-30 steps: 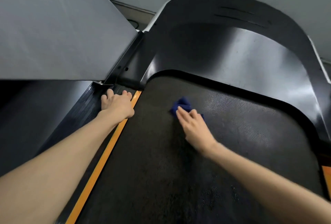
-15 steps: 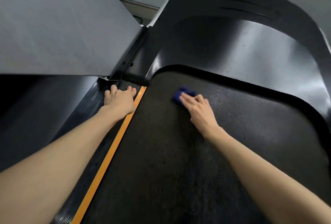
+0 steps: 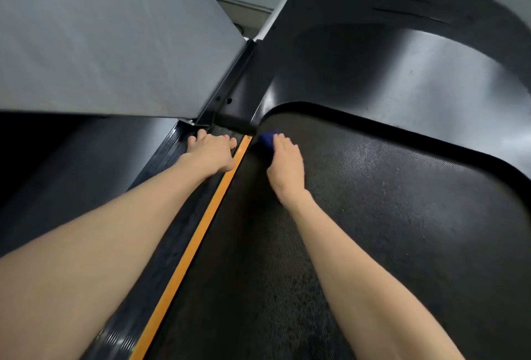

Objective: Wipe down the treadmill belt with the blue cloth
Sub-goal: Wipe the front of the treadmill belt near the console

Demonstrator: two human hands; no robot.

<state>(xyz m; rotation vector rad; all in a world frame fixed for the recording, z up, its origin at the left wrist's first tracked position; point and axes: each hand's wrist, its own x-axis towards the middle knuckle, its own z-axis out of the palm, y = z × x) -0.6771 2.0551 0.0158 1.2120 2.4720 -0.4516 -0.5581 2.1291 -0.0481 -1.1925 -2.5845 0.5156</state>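
Observation:
The black textured treadmill belt (image 3: 373, 230) fills the lower right of the head view. A small blue cloth (image 3: 266, 141) lies bunched at the belt's far left corner, beside the orange stripe. My right hand (image 3: 287, 167) presses flat on the cloth with straight fingers, and most of the cloth is hidden under it. My left hand (image 3: 211, 151) rests flat on the ribbed black side rail (image 3: 172, 164) left of the stripe, fingers spread.
An orange stripe (image 3: 198, 239) runs between the side rail and the belt. The glossy black motor hood (image 3: 388, 72) curves around the belt's far end. A grey upright panel (image 3: 100, 34) slants overhead at the left.
My right hand has slid the blue cloth leftward and away across the belt, from mid-belt to the far left corner. My left hand has stayed on the side rail.

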